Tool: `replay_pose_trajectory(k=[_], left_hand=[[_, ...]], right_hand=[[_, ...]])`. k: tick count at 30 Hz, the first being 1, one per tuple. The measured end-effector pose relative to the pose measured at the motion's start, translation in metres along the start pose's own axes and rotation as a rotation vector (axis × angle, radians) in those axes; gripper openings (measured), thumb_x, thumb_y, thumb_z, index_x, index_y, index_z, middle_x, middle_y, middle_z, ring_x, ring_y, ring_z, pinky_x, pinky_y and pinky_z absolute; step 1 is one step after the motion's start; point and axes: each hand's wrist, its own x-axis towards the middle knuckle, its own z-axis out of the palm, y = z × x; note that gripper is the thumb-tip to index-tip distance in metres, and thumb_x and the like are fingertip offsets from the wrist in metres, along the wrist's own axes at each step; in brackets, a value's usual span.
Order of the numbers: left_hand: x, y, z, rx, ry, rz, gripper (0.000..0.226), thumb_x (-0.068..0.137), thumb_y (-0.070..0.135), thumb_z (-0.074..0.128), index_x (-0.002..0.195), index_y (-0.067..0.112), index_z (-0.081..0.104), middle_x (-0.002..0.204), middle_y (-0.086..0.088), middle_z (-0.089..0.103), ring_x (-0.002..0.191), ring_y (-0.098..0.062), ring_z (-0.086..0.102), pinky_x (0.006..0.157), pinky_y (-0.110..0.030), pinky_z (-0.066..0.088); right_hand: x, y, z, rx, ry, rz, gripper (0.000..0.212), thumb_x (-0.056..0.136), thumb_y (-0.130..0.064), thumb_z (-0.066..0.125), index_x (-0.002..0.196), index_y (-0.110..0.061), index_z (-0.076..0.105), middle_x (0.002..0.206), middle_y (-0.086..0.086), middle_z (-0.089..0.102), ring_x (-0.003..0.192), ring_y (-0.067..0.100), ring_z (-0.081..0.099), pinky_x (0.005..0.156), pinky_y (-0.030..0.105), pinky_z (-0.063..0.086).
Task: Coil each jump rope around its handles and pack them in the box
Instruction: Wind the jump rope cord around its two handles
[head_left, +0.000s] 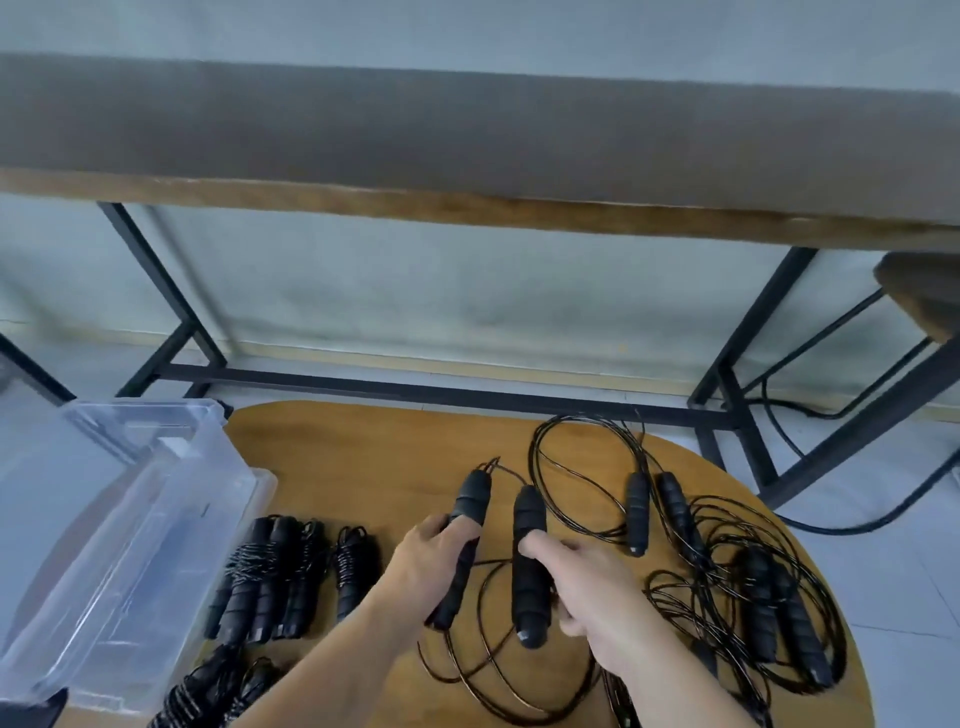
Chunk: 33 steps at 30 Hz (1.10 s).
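Here, left hand (434, 556) and right hand (597, 597) each curled round a black handle (528, 566); no legible writing.

Both bare forearms reach forward, hands side by side.

The left hand (434, 558) curls round a black handle (462, 540); the right hand (587, 592) grips another handle (529, 566), thumb laid across it, wrists near each other.

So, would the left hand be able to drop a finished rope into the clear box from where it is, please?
Probably yes. The clear box stands open-topped at the table's left, beyond the coiled ropes, nothing above it. But the left hand grips a handle of an uncoiled rope.
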Motion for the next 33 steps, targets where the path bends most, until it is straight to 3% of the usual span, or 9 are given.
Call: replay_pose_trajectory(k=[4, 6, 11, 16, 19, 22, 27, 29, 33], left_hand=[[-0.023, 0.011, -0.02, -0.083, -0.101, -0.039, 0.039, 0.086, 0.045, 0.059, 0.091, 0.007, 0.067, 0.074, -0.009, 0.061, 0.07, -0.024, 0.052, 0.065, -0.035, 0.039], [-0.033, 0.017, -0.029, -0.158, -0.15, -0.037, 0.049, 0.091, 0.05, 0.053, 0.101, 0.005, 0.07, 0.089, -0.017, 0.072, 0.078, -0.029, 0.062, 0.071, -0.038, 0.045], [-0.057, 0.036, -0.056, -0.32, -0.299, -0.026, 0.054, 0.103, 0.048, 0.037, 0.121, 0.006, 0.066, 0.112, -0.021, 0.071, 0.102, -0.035, 0.07, 0.079, -0.039, 0.054], [-0.077, 0.049, -0.069, -0.322, -0.462, -0.034, 0.059, 0.102, 0.054, 0.034, 0.132, 0.011, 0.06, 0.126, -0.023, 0.064, 0.115, -0.037, 0.064, 0.094, -0.053, 0.051], [-0.084, 0.051, -0.073, -0.303, -0.457, -0.048, 0.063, 0.1, 0.057, 0.037, 0.128, 0.007, 0.064, 0.118, -0.023, 0.067, 0.102, -0.035, 0.066, 0.089, -0.05, 0.052], [-0.085, 0.05, -0.076, -0.342, -0.443, -0.055, 0.069, 0.099, 0.06, 0.037, 0.126, 0.004, 0.065, 0.105, -0.024, 0.066, 0.082, -0.032, 0.062, 0.077, -0.042, 0.05], [-0.089, 0.06, -0.082, -0.416, -0.48, -0.063, 0.065, 0.096, 0.061, 0.042, 0.116, 0.008, 0.073, 0.101, -0.017, 0.068, 0.087, -0.03, 0.063, 0.084, -0.044, 0.051], [-0.095, 0.069, -0.082, -0.361, -0.513, -0.032, 0.064, 0.095, 0.062, 0.042, 0.122, 0.011, 0.07, 0.101, -0.015, 0.07, 0.091, -0.035, 0.066, 0.084, -0.051, 0.054], [-0.1, 0.077, -0.082, -0.38, -0.557, -0.024, 0.072, 0.092, 0.065, 0.045, 0.126, 0.005, 0.065, 0.097, -0.02, 0.062, 0.073, -0.028, 0.057, 0.064, -0.038, 0.048]], right_hand=[[-0.031, -0.022, 0.024, -0.055, -0.02, -0.115, 0.03, 0.086, -0.031, 0.067, 0.089, -0.002, 0.061, 0.064, 0.005, 0.046, 0.044, 0.016, 0.038, 0.041, 0.023, 0.027], [-0.041, -0.03, 0.034, -0.1, -0.036, -0.161, 0.038, 0.087, -0.033, 0.066, 0.098, 0.003, 0.063, 0.066, 0.004, 0.051, 0.043, 0.015, 0.045, 0.042, 0.023, 0.029], [-0.068, -0.049, 0.046, -0.166, -0.081, -0.218, 0.028, 0.089, -0.034, 0.064, 0.091, -0.007, 0.067, 0.072, 0.003, 0.056, 0.047, 0.014, 0.046, 0.046, 0.022, 0.032], [-0.088, -0.061, 0.052, -0.227, -0.096, -0.259, 0.018, 0.094, -0.029, 0.054, 0.084, -0.015, 0.061, 0.071, 0.0, 0.059, 0.045, 0.008, 0.048, 0.049, 0.021, 0.033], [-0.098, -0.065, 0.054, -0.297, -0.081, -0.325, 0.024, 0.095, -0.027, 0.053, 0.075, -0.016, 0.059, 0.06, -0.008, 0.058, 0.043, 0.001, 0.048, 0.049, 0.016, 0.035], [-0.104, -0.069, 0.056, -0.427, -0.046, -0.36, 0.033, 0.094, -0.033, 0.052, 0.063, -0.021, 0.055, 0.051, -0.014, 0.053, 0.054, 0.003, 0.048, 0.06, 0.025, 0.034], [-0.105, -0.075, 0.056, -0.375, 0.012, -0.428, 0.024, 0.09, -0.025, 0.052, 0.069, -0.018, 0.041, 0.053, -0.011, 0.031, 0.057, 0.014, 0.031, 0.058, 0.031, 0.023], [-0.103, -0.076, 0.058, -0.327, 0.016, -0.445, 0.021, 0.089, -0.023, 0.052, 0.07, -0.018, 0.046, 0.048, -0.014, 0.033, 0.055, 0.013, 0.033, 0.058, 0.03, 0.025], [-0.104, -0.081, 0.059, -0.299, -0.017, -0.47, 0.021, 0.091, -0.022, 0.051, 0.071, -0.017, 0.054, 0.053, -0.011, 0.051, 0.048, 0.006, 0.045, 0.057, 0.027, 0.029]])
